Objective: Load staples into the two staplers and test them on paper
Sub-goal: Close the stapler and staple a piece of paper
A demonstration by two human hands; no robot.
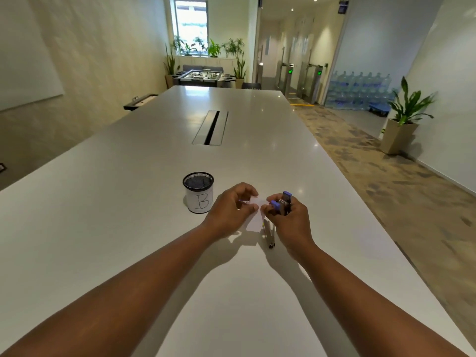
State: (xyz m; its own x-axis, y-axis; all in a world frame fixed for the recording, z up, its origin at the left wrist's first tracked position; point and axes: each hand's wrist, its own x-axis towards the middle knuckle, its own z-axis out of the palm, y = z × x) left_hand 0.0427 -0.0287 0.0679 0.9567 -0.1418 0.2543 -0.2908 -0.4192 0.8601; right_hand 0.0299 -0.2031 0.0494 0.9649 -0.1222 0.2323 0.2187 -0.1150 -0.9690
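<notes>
A long white tabletop [128, 202] runs away from the person toward a window [191, 24] with green plants [213, 48] under it. The surface is glossy and reflects the ceiling lights. In its middle, far beyond the fingers, there is a dark cable slot [210, 127]. A table football game [203, 76] stands past the far end. On the right side the floor has a patterned carpet [386, 181], a potted plant [404, 117] and stacked water bottles [358, 91] behind glass.

The left hand [231, 210] pinches a small piece of white paper [255, 215] between thumb and fingers [251, 194], closed on its edge. The right hand [288, 217] is wrapped around a small purple stapler [282, 202], held up just at the right edge of the paper. Just below the right fingers [269, 208], a second small object [269, 234] lies on the tabletop; it is too blurred to tell what it is. To the left of the left fingers stands a black mesh cup [198, 191] marked with a letter B.
</notes>
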